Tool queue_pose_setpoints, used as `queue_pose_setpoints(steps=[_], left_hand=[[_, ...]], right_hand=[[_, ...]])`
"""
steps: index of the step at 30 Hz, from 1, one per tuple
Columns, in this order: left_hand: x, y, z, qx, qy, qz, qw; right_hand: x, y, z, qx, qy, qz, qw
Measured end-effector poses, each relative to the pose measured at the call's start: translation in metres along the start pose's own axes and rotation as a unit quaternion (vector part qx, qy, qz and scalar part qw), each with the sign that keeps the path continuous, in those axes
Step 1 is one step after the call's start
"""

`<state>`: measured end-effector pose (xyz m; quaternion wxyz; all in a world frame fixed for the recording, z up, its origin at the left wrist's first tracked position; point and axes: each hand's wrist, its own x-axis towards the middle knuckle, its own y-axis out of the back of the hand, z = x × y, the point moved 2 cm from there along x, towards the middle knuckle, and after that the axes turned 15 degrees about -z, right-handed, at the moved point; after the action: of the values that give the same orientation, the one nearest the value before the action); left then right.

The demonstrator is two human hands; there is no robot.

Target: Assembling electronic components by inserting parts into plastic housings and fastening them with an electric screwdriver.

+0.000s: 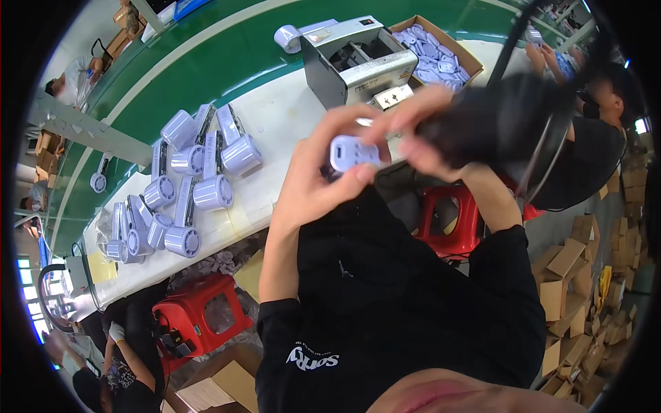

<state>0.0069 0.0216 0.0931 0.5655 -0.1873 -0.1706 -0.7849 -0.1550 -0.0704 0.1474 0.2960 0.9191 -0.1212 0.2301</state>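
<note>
In my left hand [310,168] is a small lavender plastic part [353,153], rounded, with a dark slot at one end and several holes. The thumb presses on its lower edge while the fingers curl behind it. My right hand [434,113] is close by on the right, its fingers smeared by motion. A dark, blurred thing [475,131] with a black cable overlaps that hand; whether the fingers grip it cannot be made out. Beyond the hands, a metal-cased machine [365,69] with an open top stands on the white table [275,117].
Several lavender handheld fans [213,191] lie on the table at left. Behind the hands stands a carton [475,63] of lavender parts. Red stools [447,220] are below the table edge. Cardboard boxes [564,268] are piled at right; a co-worker [592,151] sits nearby.
</note>
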Motion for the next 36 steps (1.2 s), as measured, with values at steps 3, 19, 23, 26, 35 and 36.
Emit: queue_pose_setpoints(steps=[3, 19, 23, 26, 35, 36], left_hand=[[0.003, 0.004, -0.026, -0.022, -0.064, 0.073, 0.995], [0.003, 0.0, -0.084, 0.018, -0.072, 0.159, 0.984], [0.003, 0.003, -0.087, 0.032, -0.066, 0.165, 0.984], [0.005, 0.003, -0.089, 0.025, -0.064, 0.161, 0.985], [0.002, 0.003, -0.085, 0.008, -0.065, 0.156, 0.986], [0.003, 0.002, -0.084, 0.008, -0.058, 0.156, 0.986]], right_hand=[[-0.004, 0.02, 0.001, 0.199, 0.012, 0.113, 0.973], [0.011, 0.033, 0.064, 0.156, 0.001, 0.214, 0.964], [0.008, 0.03, 0.059, 0.203, -0.002, 0.224, 0.953], [0.002, 0.031, 0.049, 0.195, -0.012, 0.233, 0.953], [0.075, 0.03, -0.035, 0.314, 0.145, 0.085, 0.935], [0.081, 0.029, -0.034, 0.324, 0.163, 0.067, 0.93]])
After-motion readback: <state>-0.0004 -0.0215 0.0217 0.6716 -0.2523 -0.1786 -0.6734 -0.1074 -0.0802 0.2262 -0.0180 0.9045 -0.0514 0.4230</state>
